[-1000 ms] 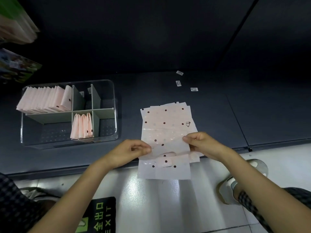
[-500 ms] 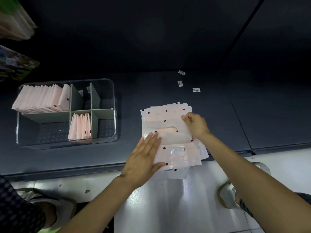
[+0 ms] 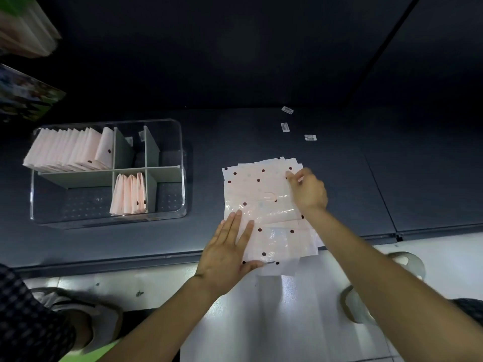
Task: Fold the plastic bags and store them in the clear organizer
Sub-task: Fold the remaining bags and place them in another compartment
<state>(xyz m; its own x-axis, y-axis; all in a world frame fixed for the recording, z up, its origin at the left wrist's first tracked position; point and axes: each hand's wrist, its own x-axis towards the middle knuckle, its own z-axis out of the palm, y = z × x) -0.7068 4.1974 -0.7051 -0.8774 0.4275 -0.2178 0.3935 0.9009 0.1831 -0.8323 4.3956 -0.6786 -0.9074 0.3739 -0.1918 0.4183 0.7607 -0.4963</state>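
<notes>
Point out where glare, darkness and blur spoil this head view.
Head view: glare streaks the pale glossy floor below the stack of pink dotted plastic bags, which the flat left hand presses; the dark shelf's back sinks into shadow; the stacked packages top left are blurred; the clear plastic organizer looks bowed by the wide lens.

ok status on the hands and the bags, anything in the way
Left hand flat on the stack of polka-dot plastic bags. Right hand pinching the top bag's far corner. Clear organizer part filled, nothing blocking.
</notes>
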